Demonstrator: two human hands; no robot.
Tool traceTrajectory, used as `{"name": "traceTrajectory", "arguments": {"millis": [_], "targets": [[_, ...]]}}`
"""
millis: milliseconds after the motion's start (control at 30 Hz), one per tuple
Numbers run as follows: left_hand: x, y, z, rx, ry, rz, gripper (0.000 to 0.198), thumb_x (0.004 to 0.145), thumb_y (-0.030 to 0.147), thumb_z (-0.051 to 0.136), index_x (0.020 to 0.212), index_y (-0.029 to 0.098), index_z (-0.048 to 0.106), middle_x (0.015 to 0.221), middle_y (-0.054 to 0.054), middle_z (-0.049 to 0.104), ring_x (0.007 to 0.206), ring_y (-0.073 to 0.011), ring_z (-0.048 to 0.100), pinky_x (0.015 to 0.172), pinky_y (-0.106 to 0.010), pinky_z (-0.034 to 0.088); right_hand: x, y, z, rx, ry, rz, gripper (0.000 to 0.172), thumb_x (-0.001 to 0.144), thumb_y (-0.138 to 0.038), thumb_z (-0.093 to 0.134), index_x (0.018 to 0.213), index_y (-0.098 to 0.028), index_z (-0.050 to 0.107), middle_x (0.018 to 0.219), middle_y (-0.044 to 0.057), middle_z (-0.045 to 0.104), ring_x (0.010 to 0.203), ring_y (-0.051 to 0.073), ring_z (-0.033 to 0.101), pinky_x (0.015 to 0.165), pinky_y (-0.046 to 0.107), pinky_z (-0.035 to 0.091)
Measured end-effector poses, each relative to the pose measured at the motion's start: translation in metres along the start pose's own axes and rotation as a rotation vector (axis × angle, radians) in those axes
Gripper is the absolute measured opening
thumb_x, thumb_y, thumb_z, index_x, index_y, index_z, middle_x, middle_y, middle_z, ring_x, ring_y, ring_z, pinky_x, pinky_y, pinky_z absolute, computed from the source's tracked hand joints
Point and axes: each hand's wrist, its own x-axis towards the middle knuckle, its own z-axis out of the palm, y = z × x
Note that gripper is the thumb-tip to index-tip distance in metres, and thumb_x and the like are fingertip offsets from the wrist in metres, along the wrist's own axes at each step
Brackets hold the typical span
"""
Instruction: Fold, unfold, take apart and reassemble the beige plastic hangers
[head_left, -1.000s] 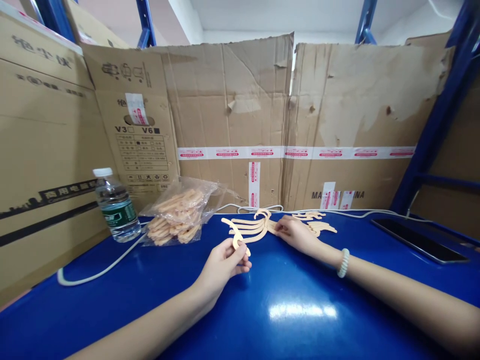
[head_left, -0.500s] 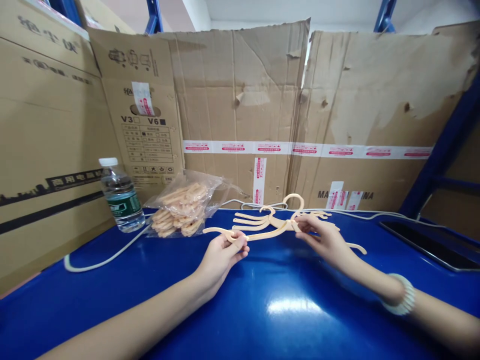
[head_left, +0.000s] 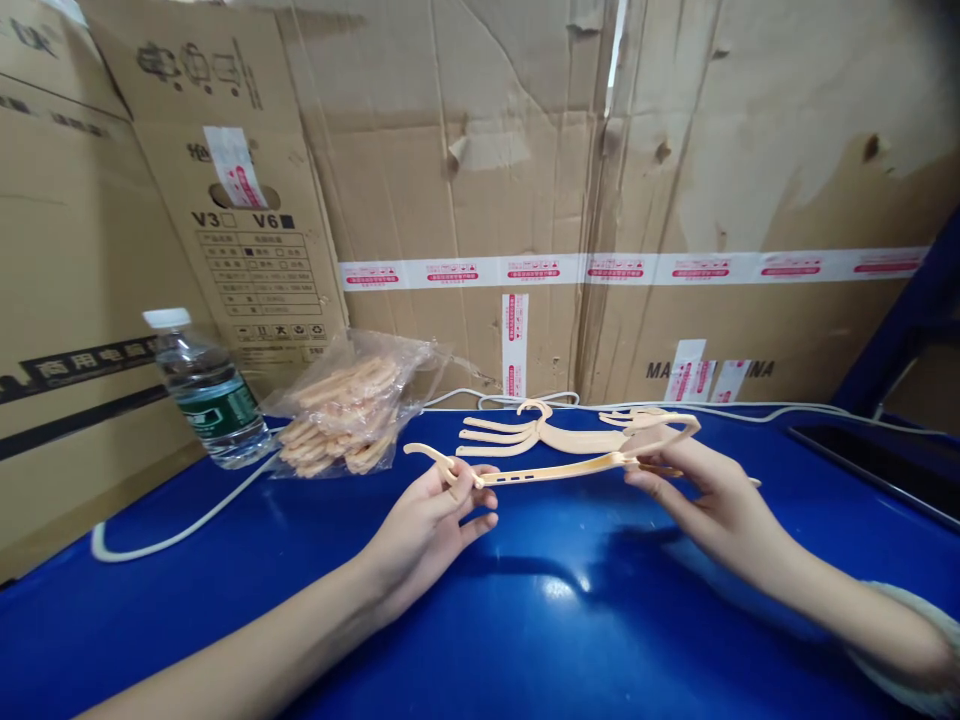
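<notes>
A peach-coloured plastic hanger (head_left: 559, 472) is held above the blue table between both hands. My left hand (head_left: 442, 510) pinches its left arm near a curved end piece. The thumb and fingers of my right hand (head_left: 697, 485) close round its middle, beside the hook, which tilts to the right. Small slots show along the hanger's arm. Behind it, more hanger parts (head_left: 581, 440) lie on the table, some fanned out to the left; my right hand partly covers those at the right.
A clear plastic bag (head_left: 341, 405) of peach pieces lies at the left, beside a water bottle (head_left: 217, 400). A white cable (head_left: 172, 543) runs over the blue table (head_left: 525, 640). A dark flat device (head_left: 885, 470) is at the right. Cardboard (head_left: 465, 210) stands behind.
The hanger has turned, so its hook now leans right and its slotted side shows. My right hand has shifted right with it. The camera view has moved closer and lower.
</notes>
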Motion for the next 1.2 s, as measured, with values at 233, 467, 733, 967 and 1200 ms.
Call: {"name": "traceTrajectory", "arguments": {"millis": [233, 467, 733, 967, 1200], "targets": [[0.000, 0.001, 0.000, -0.016, 0.000, -0.020, 0.027, 0.069, 0.025, 0.084, 0.074, 0.016, 0.059, 0.095, -0.003, 0.062, 0.074, -0.0128, 0.058, 0.067, -0.026, 0.050, 0.000, -0.002, -0.001, -0.024, 0.033, -0.040, 0.008, 0.093, -0.023, 0.055, 0.097, -0.024, 0.062, 0.095, 0.007, 0.068, 0.091, 0.023, 0.065, 0.078, 0.035, 0.053], [0.000, 0.002, 0.001, -0.009, -0.015, -0.044, 0.027, 0.069, 0.024, 0.084, 0.072, 0.016, 0.058, 0.089, -0.003, 0.063, 0.073, -0.0129, 0.059, 0.066, -0.025, 0.051, 0.002, -0.003, -0.004, -0.038, 0.024, -0.067, 0.007, 0.093, -0.021, 0.054, 0.096, -0.024, 0.060, 0.095, 0.006, 0.067, 0.091, 0.022, 0.064, 0.079, 0.034, 0.052], [-0.002, 0.000, 0.003, 0.022, 0.045, -0.044, 0.020, 0.075, 0.015, 0.078, 0.070, 0.013, 0.059, 0.077, -0.002, 0.062, 0.065, -0.0106, 0.058, 0.062, -0.022, 0.051, 0.001, -0.008, -0.005, -0.055, 0.013, -0.101, 0.009, 0.093, -0.018, 0.053, 0.094, -0.025, 0.059, 0.095, 0.006, 0.066, 0.092, 0.022, 0.064, 0.077, 0.034, 0.052], [0.002, -0.005, -0.001, 0.052, 0.152, -0.028, 0.020, 0.080, 0.003, 0.066, 0.067, 0.014, 0.056, 0.070, -0.002, 0.062, 0.058, -0.0092, 0.057, 0.058, -0.020, 0.050, -0.003, -0.015, 0.000, -0.061, -0.026, -0.139, 0.013, 0.092, -0.017, 0.052, 0.095, -0.027, 0.059, 0.093, 0.006, 0.066, 0.088, 0.023, 0.065, 0.073, 0.033, 0.053], [0.004, -0.006, -0.004, 0.083, 0.198, 0.021, 0.021, 0.079, 0.001, 0.065, 0.066, 0.014, 0.055, 0.068, -0.002, 0.063, 0.056, -0.0091, 0.059, 0.058, -0.020, 0.052, -0.004, -0.019, 0.003, -0.058, -0.040, -0.154, 0.012, 0.092, -0.017, 0.053, 0.095, -0.027, 0.058, 0.092, 0.005, 0.067, 0.085, 0.022, 0.065, 0.071, 0.032, 0.052]]}}
